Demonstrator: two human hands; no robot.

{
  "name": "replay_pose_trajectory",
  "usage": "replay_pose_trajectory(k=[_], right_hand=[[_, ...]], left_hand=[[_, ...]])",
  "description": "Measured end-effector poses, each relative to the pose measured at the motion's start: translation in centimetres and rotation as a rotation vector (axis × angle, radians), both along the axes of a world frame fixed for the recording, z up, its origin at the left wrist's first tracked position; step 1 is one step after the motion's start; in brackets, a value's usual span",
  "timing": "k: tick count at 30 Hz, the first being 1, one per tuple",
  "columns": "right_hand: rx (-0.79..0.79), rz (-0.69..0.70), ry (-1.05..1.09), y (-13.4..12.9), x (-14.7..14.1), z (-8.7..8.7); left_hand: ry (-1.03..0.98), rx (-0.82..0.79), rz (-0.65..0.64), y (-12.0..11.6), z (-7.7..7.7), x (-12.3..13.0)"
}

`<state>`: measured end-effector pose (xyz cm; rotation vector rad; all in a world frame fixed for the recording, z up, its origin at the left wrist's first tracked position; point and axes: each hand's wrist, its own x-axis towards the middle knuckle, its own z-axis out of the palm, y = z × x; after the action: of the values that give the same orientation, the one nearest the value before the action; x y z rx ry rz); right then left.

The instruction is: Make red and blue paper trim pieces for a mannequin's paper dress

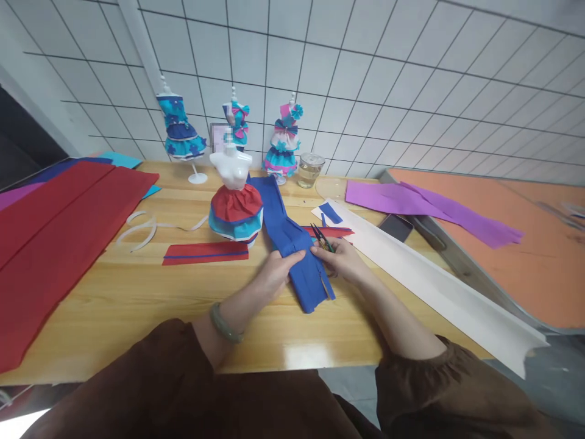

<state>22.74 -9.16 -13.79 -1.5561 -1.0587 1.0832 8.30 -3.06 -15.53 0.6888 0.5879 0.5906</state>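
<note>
A long folded strip of blue crepe paper (277, 210) runs from the back of the table toward me. My left hand (278, 268) pinches its left edge, thumb on top. On the right edge, my right hand (340, 256) grips the strip with thumb and fingertips, and small dark snips (320, 236) are tucked in the same hand, blades pointing away from me. A narrow cut sliver hangs along the strip's lower right side. Just left of the strip stands a white mini mannequin (232, 169) wearing a red, white and turquoise skirt (236, 210).
Red paper strips (205, 253), white ribbon (150, 225) and large red sheets (68, 225) lie to the left. Dressed mini mannequins (185, 131) and a glass cup (311, 169) stand behind. At right are white paper (411, 268), a phone (397, 229) and purple paper (411, 198).
</note>
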Motion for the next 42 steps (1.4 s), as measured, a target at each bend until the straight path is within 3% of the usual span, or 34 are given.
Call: replay_pose_trajectory(k=[8,23,30,34,38,42], right_hand=[[0.003,0.007,0.098,0.4,-0.2,-0.3],[0.091,-0.1,0.025,1.0,0.5,-1.5],[0.177,-0.129,-0.006,-0.2,0.0,0.4],[0.118,0.004,0.064,-1.0,-0.1,1.0],[-0.049,0.205,0.164,-1.5,-0.4,1.0],[-0.235,0.294,0.172,-1.8,-0.7,1.3]], left_hand=[[-0.065,-0.141,-0.06,1.3,-0.1,-0.1],[-0.077,0.01,0.226,2.8,-0.9,0.0],[-0.092,0.069,0.309,3.0,-1.6,0.1],[-0.102,0.083,0.343,2.9,-1.6,0.1],[-0.104,0.112,0.362,2.8,-1.5,0.2],[-0.087,0.154,0.359,2.9,-1.4,0.1]])
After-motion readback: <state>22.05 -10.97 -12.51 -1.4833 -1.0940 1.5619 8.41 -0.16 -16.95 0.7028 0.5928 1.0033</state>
